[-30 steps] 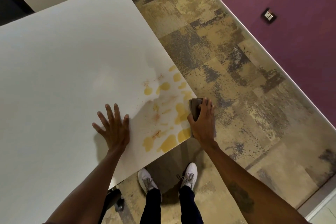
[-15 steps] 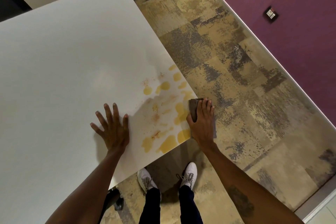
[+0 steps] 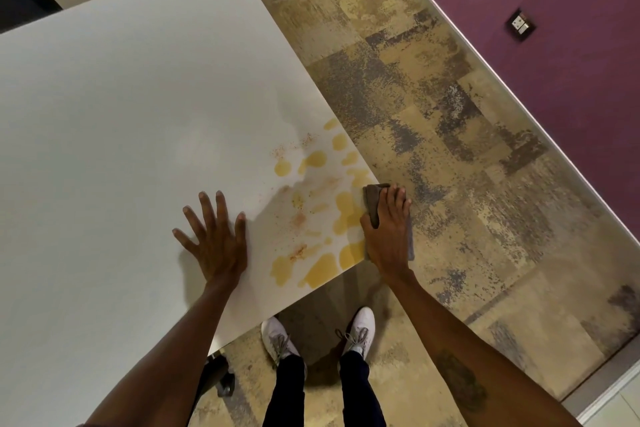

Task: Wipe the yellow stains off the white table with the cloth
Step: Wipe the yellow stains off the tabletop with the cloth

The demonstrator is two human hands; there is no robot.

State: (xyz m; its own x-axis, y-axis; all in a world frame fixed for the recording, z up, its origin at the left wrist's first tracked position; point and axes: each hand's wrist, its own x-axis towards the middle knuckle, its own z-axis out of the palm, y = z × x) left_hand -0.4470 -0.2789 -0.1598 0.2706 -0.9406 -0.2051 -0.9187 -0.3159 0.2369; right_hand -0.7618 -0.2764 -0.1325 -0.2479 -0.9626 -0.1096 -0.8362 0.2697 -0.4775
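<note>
Yellow stains (image 3: 320, 269) with orange specks spread over the near right corner of the white table (image 3: 121, 135). My right hand (image 3: 386, 229) presses a grey-brown cloth (image 3: 373, 203) at the table's right edge, partly over the edge; most of the cloth is hidden under the palm. Left of the stains, my left hand (image 3: 214, 239) lies flat on the table with its fingers spread and holds nothing.
The table's right and near edges drop off to patterned beige and grey carpet (image 3: 450, 149). My two white shoes (image 3: 358, 331) stand just below the near corner. A purple wall (image 3: 554, 10) with a socket plate (image 3: 520, 25) runs along the right. A dark chair base (image 3: 221, 378) sits under the table.
My right hand with the cloth has slid slightly inward onto the table's right edge. The left hand has stayed flat in place. The stains look the same.
</note>
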